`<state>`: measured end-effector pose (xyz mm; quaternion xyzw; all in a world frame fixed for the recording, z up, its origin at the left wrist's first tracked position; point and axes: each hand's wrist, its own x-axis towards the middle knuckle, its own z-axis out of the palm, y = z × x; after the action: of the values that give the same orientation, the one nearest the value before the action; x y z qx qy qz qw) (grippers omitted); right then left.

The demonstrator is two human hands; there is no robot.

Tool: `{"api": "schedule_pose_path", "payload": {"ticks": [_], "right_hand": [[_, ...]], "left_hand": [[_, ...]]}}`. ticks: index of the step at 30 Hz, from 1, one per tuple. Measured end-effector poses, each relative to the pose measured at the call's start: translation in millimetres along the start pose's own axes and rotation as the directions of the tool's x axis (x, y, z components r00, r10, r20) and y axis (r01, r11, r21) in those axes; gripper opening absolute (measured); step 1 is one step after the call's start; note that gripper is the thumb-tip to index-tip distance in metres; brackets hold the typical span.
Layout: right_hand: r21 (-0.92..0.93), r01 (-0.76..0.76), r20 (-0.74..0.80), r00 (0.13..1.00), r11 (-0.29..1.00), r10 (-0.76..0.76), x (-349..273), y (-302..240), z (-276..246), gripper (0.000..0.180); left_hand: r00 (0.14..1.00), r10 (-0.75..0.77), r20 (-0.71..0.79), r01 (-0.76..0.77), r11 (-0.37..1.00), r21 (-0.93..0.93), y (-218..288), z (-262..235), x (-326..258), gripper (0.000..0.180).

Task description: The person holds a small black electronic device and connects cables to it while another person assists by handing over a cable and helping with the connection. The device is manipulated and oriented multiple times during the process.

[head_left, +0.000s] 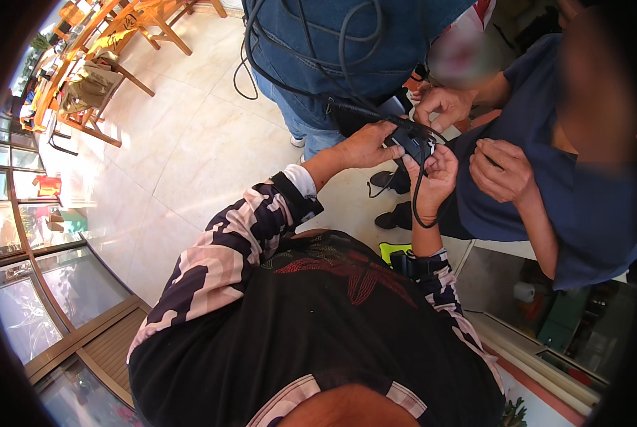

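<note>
A small dark box-shaped device [412, 141] with black cables is held between my two hands in front of me. My left hand [364, 146] grips its left side, with the thumb on top. The fingers of my right hand [438, 176] are closed at its right end, beside a small whitish piece; the exact grip is partly hidden. One black cable [419, 199] loops down over my right wrist. Just beyond the device, a co-worker's hand [446, 107] reaches in close to it. That person's other hand [502, 171] is half curled to the right of mine.
Ahead stands a person in a denim jacket [396, 50], with black cables [343, 35] draped over it. A person in a dark blue top [528, 235] is close on the right. Wooden chairs [94, 92] are at the far left, glass-paned doors [69, 277] at the near left.
</note>
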<state>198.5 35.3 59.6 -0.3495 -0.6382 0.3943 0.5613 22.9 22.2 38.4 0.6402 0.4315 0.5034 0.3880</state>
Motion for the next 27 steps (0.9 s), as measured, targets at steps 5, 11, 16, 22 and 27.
{"api": "schedule_pose_path", "payload": {"ticks": [5,11,16,22,27], "right_hand": [[0.017,-0.071,0.065,0.995,0.997,0.07,-3,9,-9,0.05],[0.672,-0.45,0.518,0.853,0.589,0.061,-1,40,-40,0.044],[0.727,-0.681,0.682,0.731,-0.083,-0.024,4,43,-30,0.048],[0.153,-0.64,0.978,0.207,-0.753,0.023,48,-18,-26,0.052],[-0.011,-0.608,0.999,0.022,-0.794,-0.031,68,-47,-21,0.049]], "left_hand": [[0.998,0.018,0.06,-0.02,0.999,0.036,5,-2,3,0.068],[0.995,0.051,0.081,-0.06,0.992,0.115,2,-2,6,0.065],[0.995,0.057,0.081,-0.069,0.985,0.16,5,-3,6,0.058],[0.984,0.018,0.177,-0.05,0.983,0.177,9,-4,8,0.059],[0.997,0.079,-0.005,-0.079,0.991,-0.11,6,8,4,0.063]]}}
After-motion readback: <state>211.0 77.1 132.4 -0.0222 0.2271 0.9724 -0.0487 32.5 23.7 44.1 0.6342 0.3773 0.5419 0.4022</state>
